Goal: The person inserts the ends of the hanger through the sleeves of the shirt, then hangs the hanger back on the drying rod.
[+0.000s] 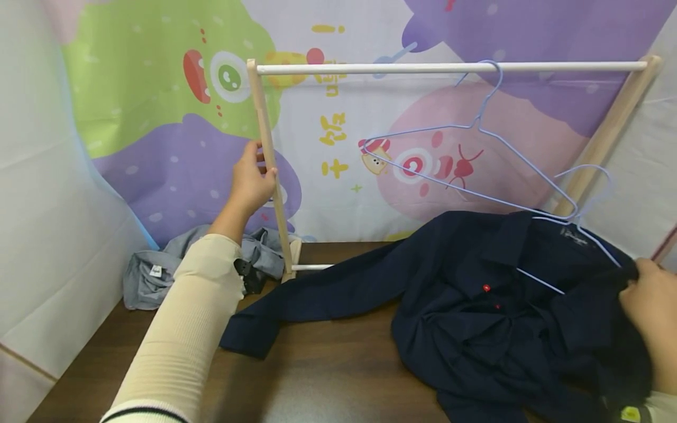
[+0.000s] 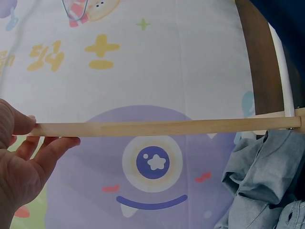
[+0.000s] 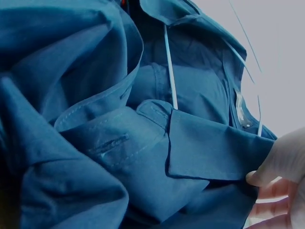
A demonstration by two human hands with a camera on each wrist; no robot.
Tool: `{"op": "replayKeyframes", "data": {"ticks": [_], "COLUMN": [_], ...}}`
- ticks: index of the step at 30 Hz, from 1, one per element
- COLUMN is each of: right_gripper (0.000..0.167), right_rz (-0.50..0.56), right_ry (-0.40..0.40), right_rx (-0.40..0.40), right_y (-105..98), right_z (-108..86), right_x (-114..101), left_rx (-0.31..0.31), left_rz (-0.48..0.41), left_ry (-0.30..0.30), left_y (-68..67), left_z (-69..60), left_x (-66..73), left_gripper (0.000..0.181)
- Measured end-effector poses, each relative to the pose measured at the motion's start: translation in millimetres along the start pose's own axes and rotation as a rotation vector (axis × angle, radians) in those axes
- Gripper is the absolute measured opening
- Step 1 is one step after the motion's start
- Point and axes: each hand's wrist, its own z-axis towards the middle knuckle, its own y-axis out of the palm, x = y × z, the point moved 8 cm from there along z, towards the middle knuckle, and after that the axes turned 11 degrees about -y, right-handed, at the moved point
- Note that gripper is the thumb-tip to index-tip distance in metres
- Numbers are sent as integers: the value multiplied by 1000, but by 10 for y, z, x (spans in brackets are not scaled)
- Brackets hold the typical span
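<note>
While my left hand (image 1: 252,179) grips the wooden post (image 1: 277,205), my right hand (image 1: 652,314) pinches the navy shirt (image 1: 476,329). A blue hanger (image 1: 478,122) hangs from the rail (image 1: 370,69).

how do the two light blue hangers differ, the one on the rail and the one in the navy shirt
The upper hanger hooks over the white rail, while the lower hanger has its hook off the rail. The upper hanger carries no clothing; the lower hanger sits inside the navy shirt, which hides part of its frame. Both are thin and light blue.
</note>
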Motion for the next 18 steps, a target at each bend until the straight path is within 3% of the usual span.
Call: {"op": "replayKeyframes", "data": {"ticks": [5, 18], "right_gripper": [13, 23], "right_rz": [-34, -73], "right_ry": [11, 35], "right_rx": [-82, -164], "right_y": [10, -31], "right_z": [89, 330], "right_x": [-45, -149], "left_rx": [7, 10], "left_rz": [2, -4], "left_ry": [0, 6], "left_y": [-10, -10], "left_z": [-1, -10], "left_x": [-3, 19], "left_gripper": [48, 49]}}
